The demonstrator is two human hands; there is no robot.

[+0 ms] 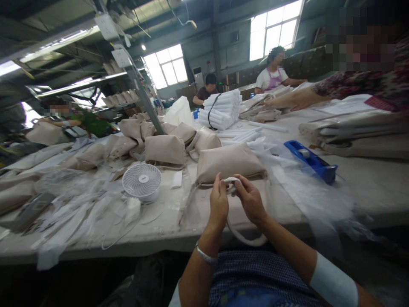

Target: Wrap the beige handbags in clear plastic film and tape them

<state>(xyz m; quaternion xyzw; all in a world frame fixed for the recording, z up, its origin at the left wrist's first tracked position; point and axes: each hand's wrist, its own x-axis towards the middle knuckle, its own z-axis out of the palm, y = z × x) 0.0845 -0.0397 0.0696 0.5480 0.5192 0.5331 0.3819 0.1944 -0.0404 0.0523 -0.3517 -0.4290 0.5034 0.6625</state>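
Note:
Both hands meet at a pale strap (pixel 245 241), looped between the fingertips in front of a beige handbag (pixel 228 162). My left hand (pixel 219 200) pinches one side of the loop. On the other side, my right hand (pixel 252 199) grips the strap between thumb and fingers. The rest of the strap hangs down in a curve past the table's front edge. The plump bag lies on the table just beyond my fingers, its zipped edge towards me. Clear plastic film lies around the bag.
A small white fan (pixel 142 181) stands to the left, its cord near the table edge. A blue tape dispenser (pixel 309 161) lies to the right. Behind are more beige bags (pixel 165 150), a bundle of white rolls (pixel 220 110) and a metal post (pixel 143 91). Several people work around the table.

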